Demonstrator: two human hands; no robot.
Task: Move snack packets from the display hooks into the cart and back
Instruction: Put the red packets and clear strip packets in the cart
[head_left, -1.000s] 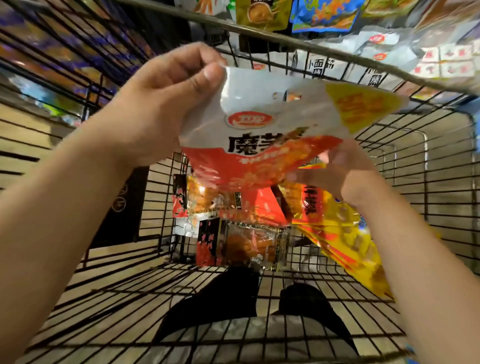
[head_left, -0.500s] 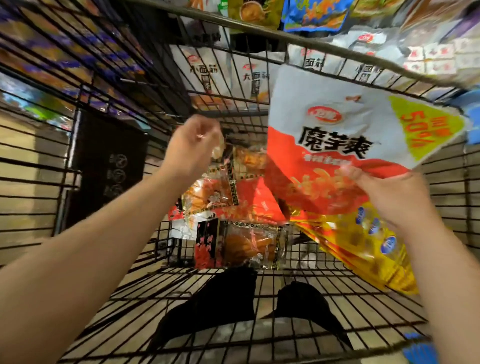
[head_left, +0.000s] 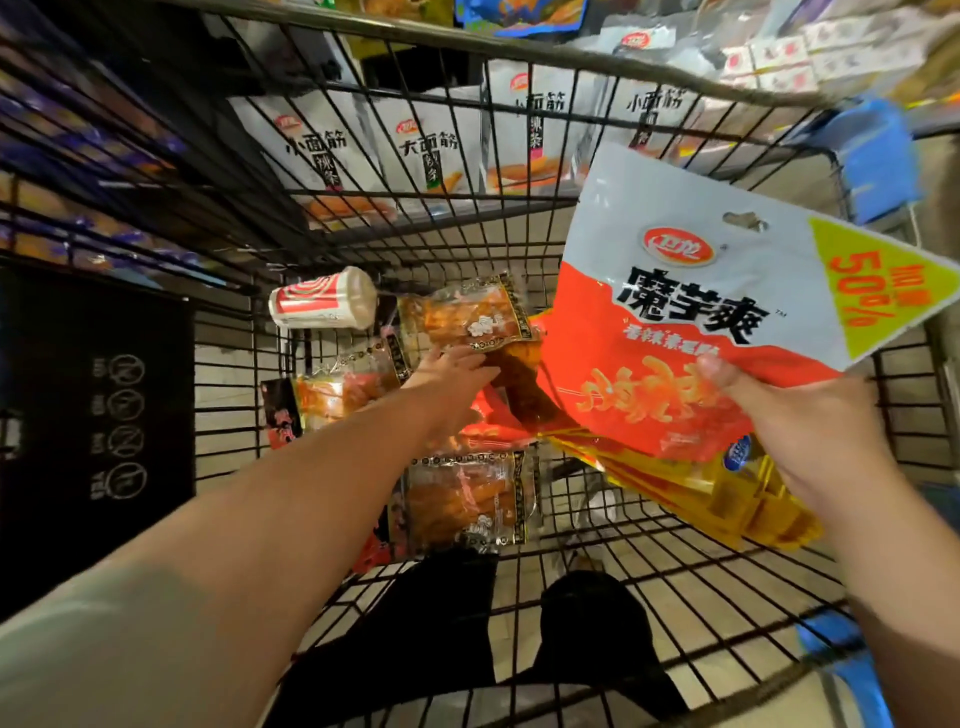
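Snack packets (head_left: 467, 499) are heaped at the far end of the wire cart (head_left: 519, 49). The cart fills most of the view and its near edge is cut off at the bottom. Hanging white packets (head_left: 322, 156) show beyond the far wall, seen only through the wire, with their lower halves blurred. Shelf stock at upper right is smeared and unreadable.

White-and-red packet (head_left: 727, 312): held up over the cart's right side, tilted, above the heap and clear of it. Hang hole is at the top, with a yellow "50%" corner. It hides the far part of the yellow packets (head_left: 727, 499) lying below it in the cart.

Cup (head_left: 322, 299): red and white, on its side at the left of the heap.

Right hand (head_left: 810, 431) pinches the white-and-red packet at its lower edge. The thumb (head_left: 722, 371) is pressed on the front face; the fingers are behind the pack, hidden.

Left hand (head_left: 452, 384) is down among the heap with its back to the camera. Fingers are loosely extended, nothing gripped that I can see. The tips sit at the edge of a dark-red packet (head_left: 519, 395); touching or just short, cannot tell.
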